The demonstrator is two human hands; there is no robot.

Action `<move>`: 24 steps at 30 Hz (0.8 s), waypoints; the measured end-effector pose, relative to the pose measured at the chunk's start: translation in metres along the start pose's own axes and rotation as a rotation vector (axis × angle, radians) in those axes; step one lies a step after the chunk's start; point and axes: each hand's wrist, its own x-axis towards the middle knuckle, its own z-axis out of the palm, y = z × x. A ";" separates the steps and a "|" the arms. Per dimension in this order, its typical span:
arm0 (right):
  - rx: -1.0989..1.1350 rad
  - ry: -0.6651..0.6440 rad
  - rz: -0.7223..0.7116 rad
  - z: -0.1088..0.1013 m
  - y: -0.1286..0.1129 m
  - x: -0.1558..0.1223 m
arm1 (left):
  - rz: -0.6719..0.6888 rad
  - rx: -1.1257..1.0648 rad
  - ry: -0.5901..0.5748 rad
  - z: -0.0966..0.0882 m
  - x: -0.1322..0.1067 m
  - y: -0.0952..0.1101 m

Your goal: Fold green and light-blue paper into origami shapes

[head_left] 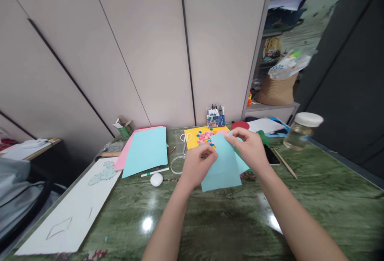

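Both my hands hold a light blue sheet of paper (pixel 223 169) above the green marble table (pixel 228 221). My left hand (pixel 198 167) pinches its left edge with the fingers curled. My right hand (pixel 250 149) grips the top right part, fingers bent over a fold. The sheet hangs slightly tilted, its lower edge close to the table. Behind it lies a yellow sheet (pixel 193 137) with pink and blue dots stuck on it.
Blue and pink paper sheets (pixel 147 151), scissors (pixel 184 141), a green marker (pixel 154 172), a white round object (pixel 156 179) and a long white drawing sheet (pixel 75 209) lie left. A pen box (pixel 215 117) stands at the back; a phone (pixel 271 155), wooden stick (pixel 285 164) and glass jar (pixel 301 131) are right.
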 end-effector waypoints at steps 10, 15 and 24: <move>0.111 -0.508 0.087 -0.002 -0.013 -0.005 | -0.136 -0.331 -0.043 -0.023 0.010 -0.014; -0.086 -0.498 0.010 0.000 -0.020 -0.012 | -0.153 -0.352 -0.013 -0.032 0.008 -0.012; -0.171 -0.476 0.016 -0.003 -0.023 -0.014 | -0.154 -0.334 -0.061 -0.033 0.004 -0.011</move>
